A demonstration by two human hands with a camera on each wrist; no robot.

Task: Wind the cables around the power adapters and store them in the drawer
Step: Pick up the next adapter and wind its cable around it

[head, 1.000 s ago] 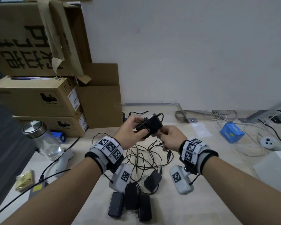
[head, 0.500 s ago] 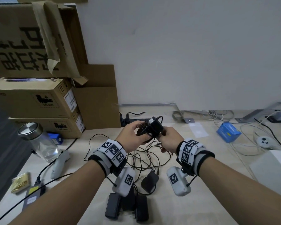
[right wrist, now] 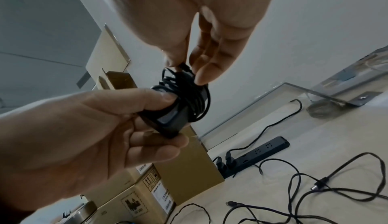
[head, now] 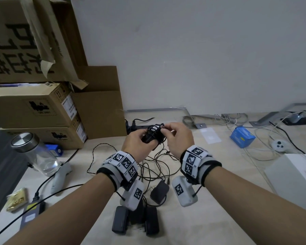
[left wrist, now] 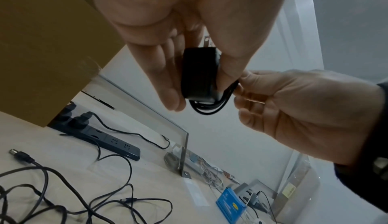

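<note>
Both hands are raised above the table [head: 210, 218], meeting on one black adapter [head: 153, 134]. Left hand [head: 137, 145] grips the adapter between thumb and fingers; in the left wrist view its metal prongs point toward the palm. Right hand [head: 179, 137] pinches the cable [right wrist: 197, 98], which is looped in several turns around the adapter's body. Below them lies a tangle of loose cables [head: 154, 165], and nearer the person four more adapters [head: 136, 220] sit close together. A black power strip [left wrist: 109, 142] lies near the wall beside stacked cardboard boxes [head: 35, 112]. A glass jar [head: 35, 156] stands at the left, a blue box [head: 242, 137] at the right.
</note>
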